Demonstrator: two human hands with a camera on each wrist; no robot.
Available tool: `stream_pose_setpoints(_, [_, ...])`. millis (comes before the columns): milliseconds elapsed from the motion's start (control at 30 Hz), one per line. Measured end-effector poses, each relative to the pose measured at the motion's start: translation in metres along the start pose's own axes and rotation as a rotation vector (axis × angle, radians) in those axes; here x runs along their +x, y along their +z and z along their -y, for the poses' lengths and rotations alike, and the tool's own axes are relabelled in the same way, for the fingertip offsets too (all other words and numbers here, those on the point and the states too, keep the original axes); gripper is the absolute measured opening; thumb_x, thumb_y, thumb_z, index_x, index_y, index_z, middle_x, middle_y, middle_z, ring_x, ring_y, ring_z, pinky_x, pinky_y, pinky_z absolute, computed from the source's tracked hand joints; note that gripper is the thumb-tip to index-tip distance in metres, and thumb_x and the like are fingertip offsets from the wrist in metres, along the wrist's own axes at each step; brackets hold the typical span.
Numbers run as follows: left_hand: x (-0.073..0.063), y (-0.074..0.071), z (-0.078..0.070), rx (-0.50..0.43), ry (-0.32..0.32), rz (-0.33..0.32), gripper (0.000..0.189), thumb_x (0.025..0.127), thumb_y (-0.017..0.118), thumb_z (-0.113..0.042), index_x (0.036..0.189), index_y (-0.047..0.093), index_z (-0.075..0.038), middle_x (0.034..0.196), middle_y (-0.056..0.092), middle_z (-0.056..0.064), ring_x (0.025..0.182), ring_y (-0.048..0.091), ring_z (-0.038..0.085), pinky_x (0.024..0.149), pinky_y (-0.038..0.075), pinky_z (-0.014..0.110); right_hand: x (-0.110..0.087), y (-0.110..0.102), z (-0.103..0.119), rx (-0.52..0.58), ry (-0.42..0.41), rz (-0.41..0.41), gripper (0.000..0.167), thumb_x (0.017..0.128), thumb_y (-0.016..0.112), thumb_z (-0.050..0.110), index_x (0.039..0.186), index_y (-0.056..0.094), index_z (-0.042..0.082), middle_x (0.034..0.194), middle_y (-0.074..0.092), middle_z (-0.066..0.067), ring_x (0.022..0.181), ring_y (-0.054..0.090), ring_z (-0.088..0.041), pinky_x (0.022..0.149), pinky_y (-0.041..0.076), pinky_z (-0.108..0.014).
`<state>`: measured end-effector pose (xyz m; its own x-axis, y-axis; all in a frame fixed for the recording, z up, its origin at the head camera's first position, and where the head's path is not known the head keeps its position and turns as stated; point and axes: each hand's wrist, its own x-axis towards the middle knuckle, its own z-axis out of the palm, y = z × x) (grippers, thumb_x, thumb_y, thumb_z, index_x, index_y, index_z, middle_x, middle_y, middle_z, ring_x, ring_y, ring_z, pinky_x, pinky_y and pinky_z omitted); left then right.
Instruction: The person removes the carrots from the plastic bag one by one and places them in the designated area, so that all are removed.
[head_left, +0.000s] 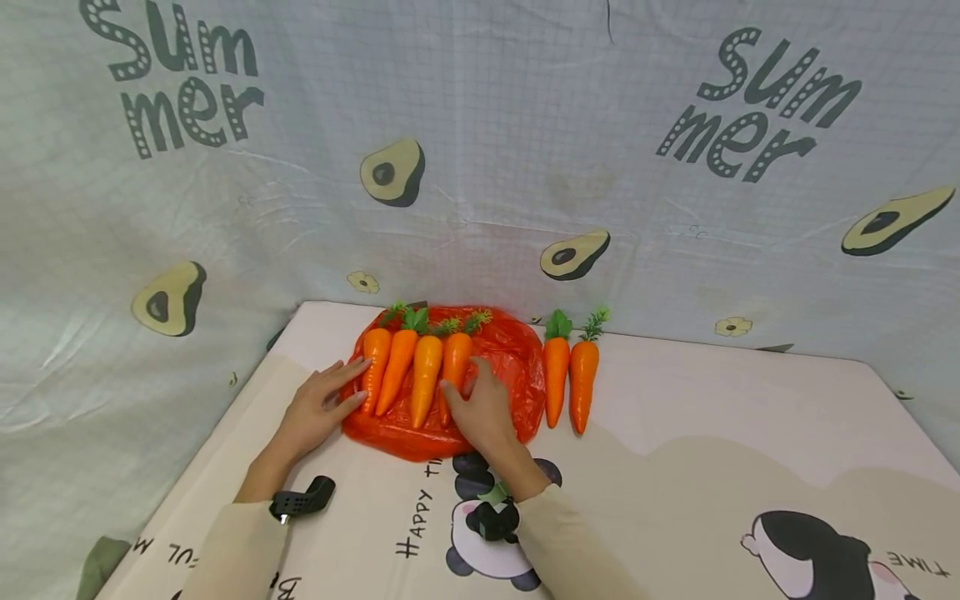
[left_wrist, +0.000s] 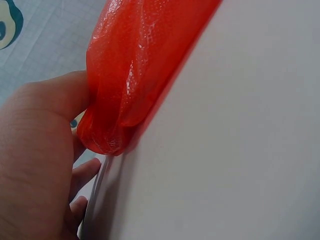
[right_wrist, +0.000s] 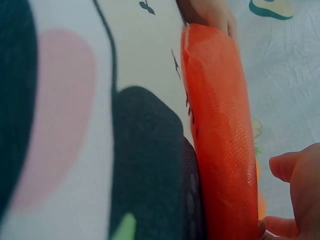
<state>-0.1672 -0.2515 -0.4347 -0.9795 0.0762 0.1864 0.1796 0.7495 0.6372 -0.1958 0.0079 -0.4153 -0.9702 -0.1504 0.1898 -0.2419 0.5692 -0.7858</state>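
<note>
Several orange toy carrots with green tops lie side by side on a crumpled red plastic bag (head_left: 517, 375) in the head view. At the bag's left edge, my left hand (head_left: 315, 412) has its fingers spread against the bag beside the leftmost carrot (head_left: 372, 367). Its thumb touches the red plastic in the left wrist view (left_wrist: 45, 125). My right hand (head_left: 483, 408) rests over the bag beside the rightmost carrot on it (head_left: 457, 358), thumb and fingers apart. In the right wrist view, the bag's side (right_wrist: 220, 130) hides most of the carrots.
Two more carrots, one (head_left: 555, 375) beside another (head_left: 583, 383), lie on the table right of the bag. The table (head_left: 712, 400) has a printed cover with panda drawings. A cloth wall (head_left: 480, 100) with avocado prints stands behind it.
</note>
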Motion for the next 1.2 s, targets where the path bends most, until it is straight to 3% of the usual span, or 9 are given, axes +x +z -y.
stream_pose_setpoints(233, [0.0,-0.001,0.002,0.0,0.018,-0.002,0.054,0.092,0.064,-0.028,0.143,0.047,-0.015,0.146,0.041,0.018,0.137,0.025,0.044,0.111,0.009,0.062,0.0,0.006,0.001,-0.028,0.021,-0.001,0.06,0.088,0.069,0.029,0.133,0.044,-0.001,0.074,0.054,-0.005,0.063,0.052,-0.017,0.057,0.05,-0.028])
stream_pose_setpoints(333, [0.0,-0.001,0.003,0.0,0.021,-0.002,0.054,0.092,0.064,-0.028,0.143,0.047,-0.015,0.146,0.041,0.017,0.137,0.025,0.044,0.111,0.009,0.062,0.0,0.008,0.002,-0.052,0.033,0.002,0.061,0.087,0.07,0.029,0.133,0.043,-0.002,0.088,0.061,-0.011,0.076,0.06,-0.023,0.072,0.056,-0.035])
stream_pose_setpoints(467, [0.0,-0.001,0.003,0.002,0.022,-0.002,0.054,0.092,0.064,-0.028,0.143,0.047,-0.016,0.146,0.041,0.017,0.137,0.025,0.044,0.111,0.009,0.062,0.0,0.011,0.003,-0.075,0.057,0.014,0.064,0.088,0.07,0.03,0.135,0.041,-0.001,0.111,0.062,-0.02,0.098,0.063,-0.032,0.086,0.053,-0.044])
stream_pose_setpoints(733, [0.0,-0.001,0.005,0.004,0.032,-0.005,0.054,0.092,0.064,-0.028,0.143,0.047,-0.016,0.145,0.042,0.017,0.137,0.025,0.044,0.11,0.01,0.062,0.001,0.014,0.005,-0.117,0.1,0.036,0.069,0.087,0.07,0.031,0.14,0.037,0.0,0.121,0.058,-0.021,0.107,0.061,-0.034,0.087,0.052,-0.047])
stream_pose_setpoints(1200, [0.0,0.0,0.007,0.015,0.045,-0.015,0.054,0.092,0.064,-0.029,0.142,0.048,-0.016,0.145,0.043,0.017,0.136,0.027,0.044,0.11,0.011,0.062,0.003,0.016,0.008,-0.171,0.153,0.048,0.075,0.088,0.069,0.037,0.143,0.033,0.001,0.116,0.062,-0.021,0.1,0.064,-0.033,0.085,0.053,-0.046])
